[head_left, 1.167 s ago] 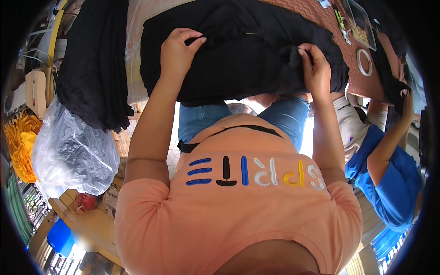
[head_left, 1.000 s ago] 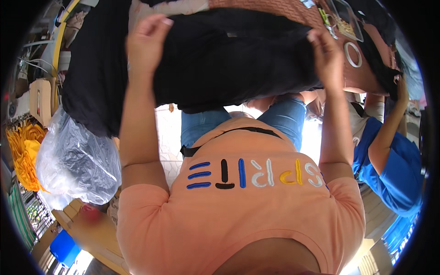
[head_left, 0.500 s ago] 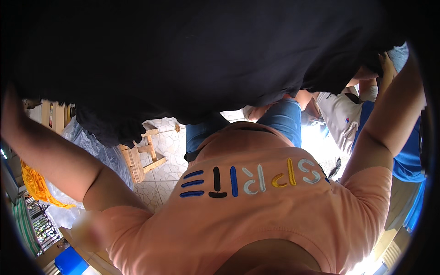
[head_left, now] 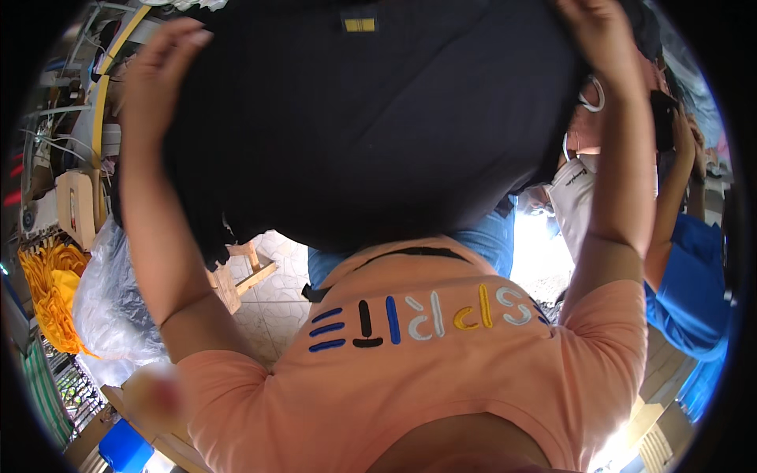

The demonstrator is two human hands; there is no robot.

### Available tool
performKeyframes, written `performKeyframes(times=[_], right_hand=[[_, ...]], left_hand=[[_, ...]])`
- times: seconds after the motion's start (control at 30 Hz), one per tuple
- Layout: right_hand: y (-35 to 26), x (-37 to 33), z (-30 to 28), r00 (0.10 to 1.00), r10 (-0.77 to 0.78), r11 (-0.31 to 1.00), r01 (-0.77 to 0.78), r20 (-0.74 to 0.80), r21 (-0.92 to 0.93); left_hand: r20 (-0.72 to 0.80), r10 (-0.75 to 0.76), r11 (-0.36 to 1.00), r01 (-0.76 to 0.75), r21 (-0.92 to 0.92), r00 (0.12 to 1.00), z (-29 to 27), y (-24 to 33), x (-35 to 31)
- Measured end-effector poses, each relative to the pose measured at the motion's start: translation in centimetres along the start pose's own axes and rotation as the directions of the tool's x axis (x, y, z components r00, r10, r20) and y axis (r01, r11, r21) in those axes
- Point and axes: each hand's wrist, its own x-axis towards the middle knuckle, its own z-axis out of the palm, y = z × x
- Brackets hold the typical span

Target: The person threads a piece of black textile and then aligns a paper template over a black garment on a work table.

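A large black garment (head_left: 371,118) is spread wide in front of me and fills the upper half of the view. A small yellow tag (head_left: 359,24) shows near its top edge. My left hand (head_left: 158,71) grips the garment's left edge with the fingers curled over it. My right hand (head_left: 595,35) grips its right edge at about the same height. Both my arms are raised. Below them I see my own orange shirt (head_left: 418,370) with coloured letters.
A clear plastic bag (head_left: 110,307) and a pile of yellow cloth (head_left: 51,292) lie at the left. A wooden stool (head_left: 236,272) stands on the tiled floor below the garment. A person in a blue shirt (head_left: 694,284) is at the right.
The black garment lay bunched on the table, then I raised it close to the camera. Now it is held a little lower and spread out, with both hands visible at its edges.
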Motion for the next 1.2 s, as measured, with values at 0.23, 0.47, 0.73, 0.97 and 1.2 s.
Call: performKeyframes(times=[0.23, 0.47, 0.73, 0.97, 1.2], right_hand=[[15.5, -1.1, 12.4, 0.972, -0.052, 0.990, 0.080, 0.231, -0.114], [18.8, -1.2, 13.4, 0.942, -0.045, 0.979, 0.108, 0.333, -0.172], [13.6, 0.8, 7.7, 0.892, -0.111, 0.843, 0.318, 0.439, -0.433], [17.3, -5.1, 3.8, 0.961, 0.273, 0.878, -0.227, 0.051, -0.422], [15.7, -7.1, 7.7, 0.908, 0.419, 0.859, -0.393, 0.009, -0.328]], left_hand=[[0.241, -0.205, 0.978, 0.210, 0.006, 0.949, 12.5, -8.8, -1.9], [0.447, -0.287, 0.958, 0.264, 0.116, 0.847, 15.1, -9.9, -0.7], [0.527, -0.328, 0.933, 0.179, 0.313, 0.784, 14.9, -8.8, 1.0], [0.383, -0.122, 0.834, -0.115, 0.540, 0.916, 16.9, -4.0, 0.8], [0.417, 0.382, 0.922, -0.367, -0.120, 0.824, 24.7, 8.7, -1.1]])
